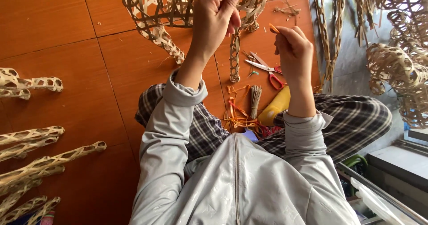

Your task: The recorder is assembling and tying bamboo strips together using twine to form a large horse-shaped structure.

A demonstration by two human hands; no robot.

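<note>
Head view, left to right: finished woven tubes [31,138] are laid out on the tiled floor [67,37]. The left hand [216,17] is clamped on the openwork bamboo frame [156,6], evidently still unfinished. The right hand [292,49] is pinched on an orange strip [273,28], apparently not yet tied in. Scissors [267,71] lie below.

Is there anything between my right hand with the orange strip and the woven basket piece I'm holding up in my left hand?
Nothing visible. The right hand, pinching the orange strip, sits beside the left hand, which grips the woven bamboo piece. Only open air separates them; the scissors lie on the floor below.
</note>
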